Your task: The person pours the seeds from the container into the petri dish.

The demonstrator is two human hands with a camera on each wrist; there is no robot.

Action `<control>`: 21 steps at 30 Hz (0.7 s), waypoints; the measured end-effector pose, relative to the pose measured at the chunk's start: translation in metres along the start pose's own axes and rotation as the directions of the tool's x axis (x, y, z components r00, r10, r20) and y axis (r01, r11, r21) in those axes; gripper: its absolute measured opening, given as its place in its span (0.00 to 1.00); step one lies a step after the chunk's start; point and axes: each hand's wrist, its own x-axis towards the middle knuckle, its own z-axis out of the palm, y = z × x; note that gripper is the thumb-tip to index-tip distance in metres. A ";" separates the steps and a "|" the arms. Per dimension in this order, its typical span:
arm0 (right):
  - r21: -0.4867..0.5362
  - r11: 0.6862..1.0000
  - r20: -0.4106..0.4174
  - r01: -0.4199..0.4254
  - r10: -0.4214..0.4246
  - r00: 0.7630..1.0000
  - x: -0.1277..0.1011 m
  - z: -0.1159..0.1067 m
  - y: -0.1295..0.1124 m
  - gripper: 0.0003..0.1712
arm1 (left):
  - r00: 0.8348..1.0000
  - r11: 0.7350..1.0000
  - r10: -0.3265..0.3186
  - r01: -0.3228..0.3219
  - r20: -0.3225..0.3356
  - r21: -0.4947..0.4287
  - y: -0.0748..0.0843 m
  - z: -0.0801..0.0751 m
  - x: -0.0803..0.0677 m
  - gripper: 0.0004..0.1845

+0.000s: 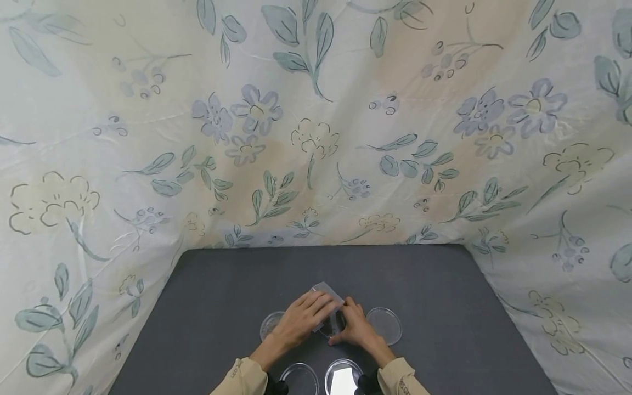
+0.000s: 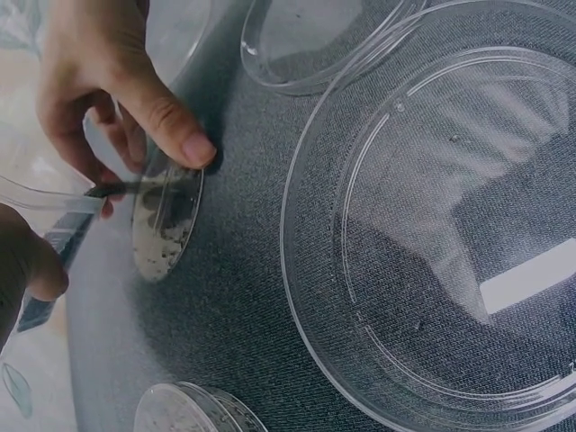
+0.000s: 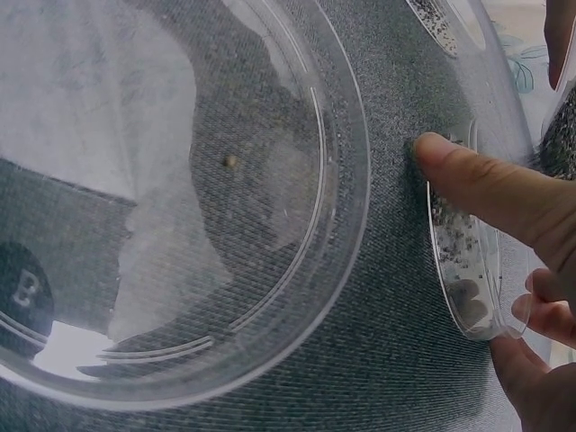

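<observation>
At the middle of the dark grey table point(image 1: 207, 307) my two hands meet. My left hand point(image 1: 308, 314) grips a clear plastic bag point(image 1: 327, 290) tilted over a small petri dish point(image 1: 332, 326). The right hand point(image 1: 351, 328) pinches that dish at its rim. In the left wrist view the small dish point(image 2: 166, 220) holds dark specks, with the right hand's thumb point(image 2: 171, 121) on its edge and the bag's clear edge point(image 2: 40, 200) beside my left hand point(image 2: 22, 270). The right wrist view shows the thumb point(image 3: 486, 189) above the speckled dish point(image 3: 461, 261) and curled fingers point(image 3: 540, 310) below it.
Other clear petri dishes lie around: one with specks at left point(image 1: 270, 325), an empty one at right point(image 1: 384, 325), two near my sleeves point(image 1: 298, 379) point(image 1: 343, 377). A floral cloth point(image 1: 316, 137) walls in the table on three sides.
</observation>
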 end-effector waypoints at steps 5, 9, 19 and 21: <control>0.007 1.000 0.006 -0.005 0.005 1.000 -0.001 -0.001 -0.001 0.49 | 1.000 1.000 0.004 -0.004 -0.008 0.005 0.001 0.000 0.001 0.41; 0.012 1.000 0.008 -0.007 0.007 1.000 -0.001 -0.001 -0.001 0.49 | 1.000 1.000 0.003 -0.003 -0.013 0.001 0.001 0.002 0.001 0.38; 0.010 1.000 0.010 -0.017 0.017 1.000 0.000 -0.002 -0.002 0.51 | 1.000 1.000 0.014 -0.014 -0.013 0.017 -0.001 0.002 0.001 0.37; 0.012 1.000 0.010 -0.018 0.018 1.000 0.000 -0.002 -0.003 0.51 | 1.000 1.000 0.015 -0.015 -0.007 0.019 -0.001 0.002 0.002 0.38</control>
